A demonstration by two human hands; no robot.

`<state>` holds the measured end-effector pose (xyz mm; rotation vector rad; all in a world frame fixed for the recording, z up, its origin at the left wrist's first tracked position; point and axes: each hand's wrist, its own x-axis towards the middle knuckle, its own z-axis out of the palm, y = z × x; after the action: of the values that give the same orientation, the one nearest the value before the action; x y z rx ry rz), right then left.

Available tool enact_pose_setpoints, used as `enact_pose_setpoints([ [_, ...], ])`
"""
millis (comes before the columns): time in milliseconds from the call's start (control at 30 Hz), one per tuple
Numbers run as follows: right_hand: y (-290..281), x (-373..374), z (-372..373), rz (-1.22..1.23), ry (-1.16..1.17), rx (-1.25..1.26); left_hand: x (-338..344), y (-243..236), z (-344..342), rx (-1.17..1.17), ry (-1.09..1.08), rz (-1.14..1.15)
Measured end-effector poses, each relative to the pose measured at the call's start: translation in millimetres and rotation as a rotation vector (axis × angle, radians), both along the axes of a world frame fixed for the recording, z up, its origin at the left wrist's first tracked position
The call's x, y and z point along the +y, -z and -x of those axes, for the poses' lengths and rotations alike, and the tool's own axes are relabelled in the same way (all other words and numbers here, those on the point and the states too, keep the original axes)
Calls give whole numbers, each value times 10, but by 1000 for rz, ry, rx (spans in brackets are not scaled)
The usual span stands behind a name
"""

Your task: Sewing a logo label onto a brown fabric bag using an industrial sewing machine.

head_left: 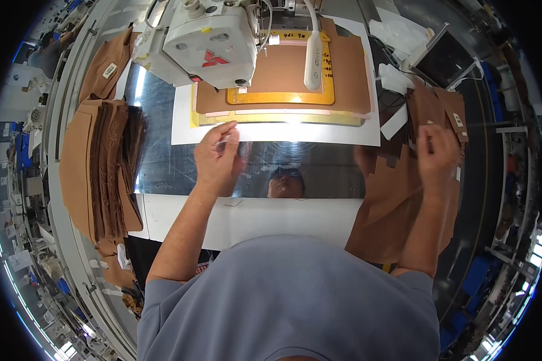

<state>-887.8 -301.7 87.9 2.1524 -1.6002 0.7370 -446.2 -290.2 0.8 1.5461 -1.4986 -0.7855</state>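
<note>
My left hand rests on the shiny metal table, fingertips at the near edge of the white template sheet that carries a brown fabric piece in a yellow frame under the white sewing machine. Its fingers are spread and hold nothing. My right hand is over a pile of brown cut fabric pieces on the right, fingers pinched on the top brown piece.
A tall stack of brown pieces lies at the left, more brown pieces behind it. A small dark screen and white labels stand at the far right. The table's white front edge runs before my grey shirt.
</note>
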Motion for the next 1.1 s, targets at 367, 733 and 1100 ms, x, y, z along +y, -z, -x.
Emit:
enact_pose_setpoints([
  [367,737,189,-1906,-533,-816,-385,-136,107,592,321,61,-247],
  [733,741,-488,-1983,-743,-664,-807,-24,-59,682,239,99,-2],
  [1100,765,-543,-2045,-786,-674,-827,-68,9,525,480,-2,-157],
])
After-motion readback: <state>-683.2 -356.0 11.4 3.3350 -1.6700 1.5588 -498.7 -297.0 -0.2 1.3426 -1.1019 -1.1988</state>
